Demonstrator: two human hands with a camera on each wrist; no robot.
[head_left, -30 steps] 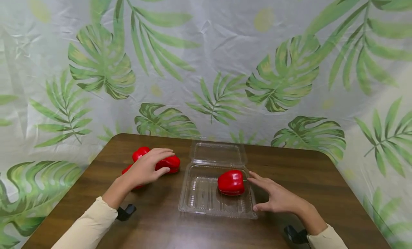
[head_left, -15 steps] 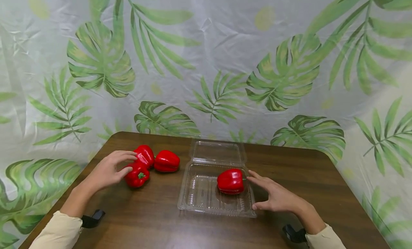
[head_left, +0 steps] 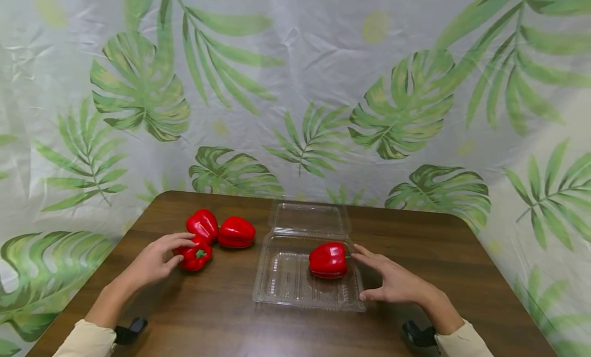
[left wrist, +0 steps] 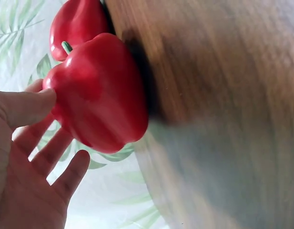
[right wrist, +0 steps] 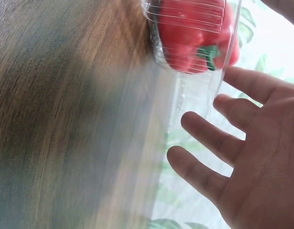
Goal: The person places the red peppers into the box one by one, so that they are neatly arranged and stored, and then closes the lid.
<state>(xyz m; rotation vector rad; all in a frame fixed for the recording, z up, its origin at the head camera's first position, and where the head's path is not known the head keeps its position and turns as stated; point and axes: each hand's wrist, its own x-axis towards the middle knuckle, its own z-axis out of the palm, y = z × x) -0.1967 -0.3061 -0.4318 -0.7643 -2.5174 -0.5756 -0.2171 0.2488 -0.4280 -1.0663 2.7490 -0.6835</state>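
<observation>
My left hand (head_left: pixel 154 259) is at the nearest red bell pepper (head_left: pixel 195 255), fingers loosely spread at its left side. In the left wrist view the thumb tip overlaps the edge of this bell pepper (left wrist: pixel 99 95), and the fingers (left wrist: pixel 70 174) reach past it. Two more red bell peppers (head_left: pixel 202 226) (head_left: pixel 237 232) sit behind it. Another bell pepper (head_left: pixel 329 260) lies in the clear plastic container (head_left: pixel 277 295), its green stem towards the right. Beside the container's right rim, my right hand (head_left: pixel 397 280) has fingers extended and holds nothing.
The container's hinged lid (head_left: pixel 309 218) lies folded back towards the table's far edge. All stands on a brown wooden table (head_left: pixel 231 321) with rounded corners. A leaf-patterned curtain (head_left: pixel 295 90) hangs behind it. Black straps (head_left: pixel 131 331) are on both wrists.
My left hand has moved back left from over the group of bell peppers to the nearest one, lowering slightly, uncovering the others. The right hand stays beside the container.
</observation>
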